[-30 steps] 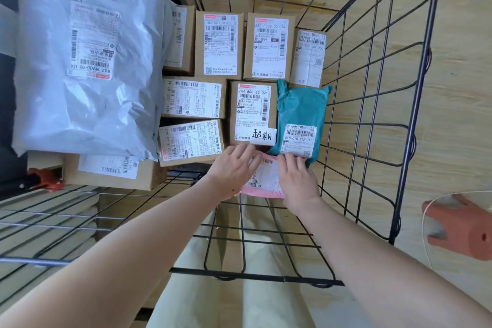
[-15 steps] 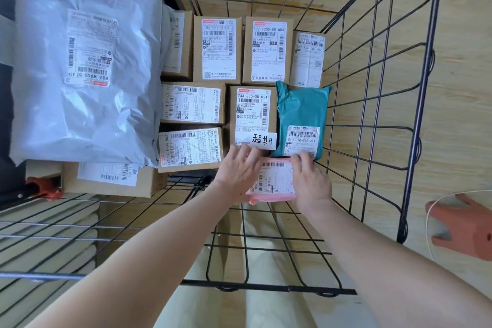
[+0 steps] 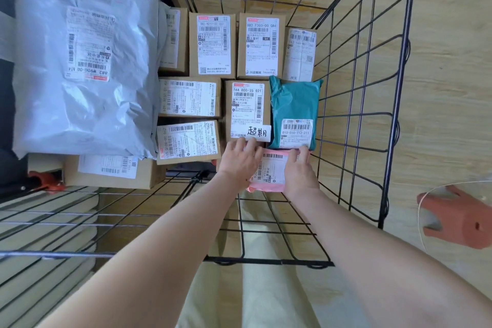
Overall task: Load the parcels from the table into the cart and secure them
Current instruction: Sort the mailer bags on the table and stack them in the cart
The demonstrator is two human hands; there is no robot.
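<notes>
While both my hands press on the pink parcel (image 3: 271, 170) down in the cart (image 3: 266, 261), neither one closes round it. My left hand (image 3: 241, 165) lies spread on its left edge, fingers nearly straight, tips reaching the near edge of the box (image 3: 247, 109) beyond. My right hand (image 3: 300, 174) lies flat along its right side, fingertips at the near end of the teal bag (image 3: 294, 104) just ahead. Whether a thumb hooks under, I cannot tell.
</notes>
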